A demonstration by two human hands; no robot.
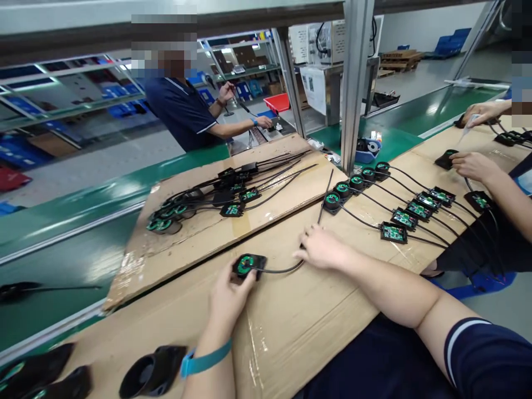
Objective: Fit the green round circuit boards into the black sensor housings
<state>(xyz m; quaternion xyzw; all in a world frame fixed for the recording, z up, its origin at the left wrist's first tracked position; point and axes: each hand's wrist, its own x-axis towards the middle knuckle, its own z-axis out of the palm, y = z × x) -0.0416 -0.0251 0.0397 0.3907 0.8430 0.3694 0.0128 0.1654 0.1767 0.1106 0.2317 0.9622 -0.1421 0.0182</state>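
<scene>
My left hand, with a teal band at the wrist, holds a black square housing with a round green circuit board inside. A black cable runs from the housing to my right hand. The fingers of my right hand are closed round the cable's far part, where a dark piece is mostly hidden under them. Beyond that hand, a thin cable end sticks up and away. Both hands are just above the cardboard-covered table.
Several wired housings and open board boxes lie in a row at right. More wired units are heaped on the far cardboard. Black housings sit at lower left. A metal post stands ahead. A co-worker's hands work at right.
</scene>
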